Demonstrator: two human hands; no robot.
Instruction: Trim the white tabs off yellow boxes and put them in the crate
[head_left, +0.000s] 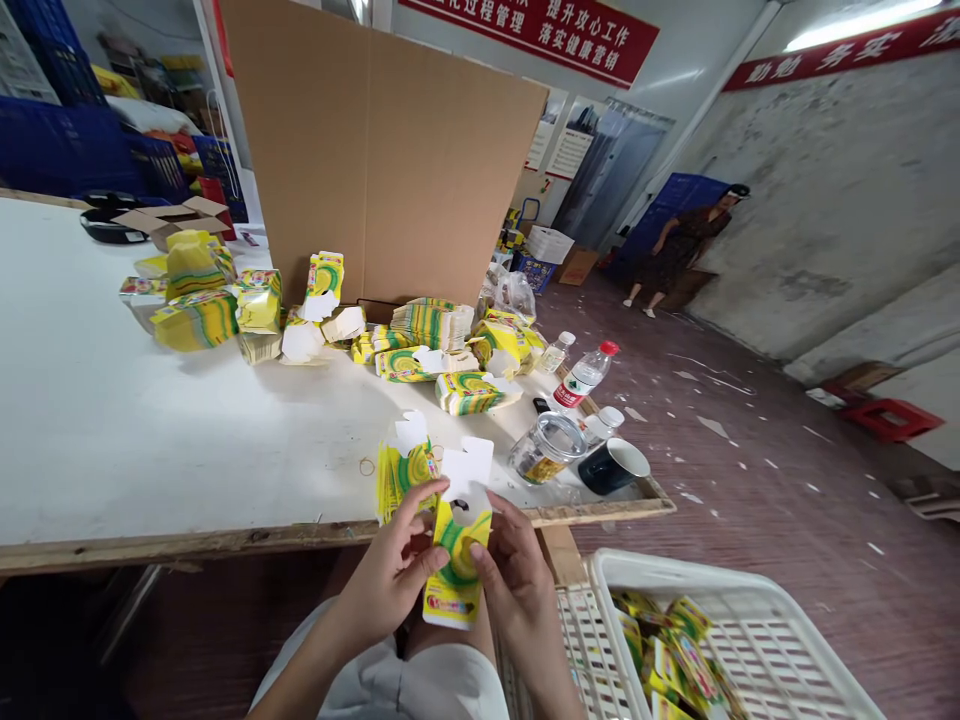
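Both my hands hold one small yellow-and-green printed carton (456, 555) in front of the table edge, its white top flaps (466, 468) open and standing up. My left hand (394, 575) grips its left side with thumb and fingers closed on it. My right hand (517, 585) pinches its right side. Just behind, a small stack of flat cartons (401, 470) lies at the edge of the white table (112, 430). More flat and folded cartons are piled (431, 325) in the middle of the table and at the left (196, 300).
A tall cardboard sheet (382, 150) stands at the table's back. Water bottle (581, 378), glass jar (546, 448) and dark cup (613, 465) sit at the right corner. White plastic crate (757, 610) with finished cartons stands on the floor to my right. A person (679, 245) stands far back.
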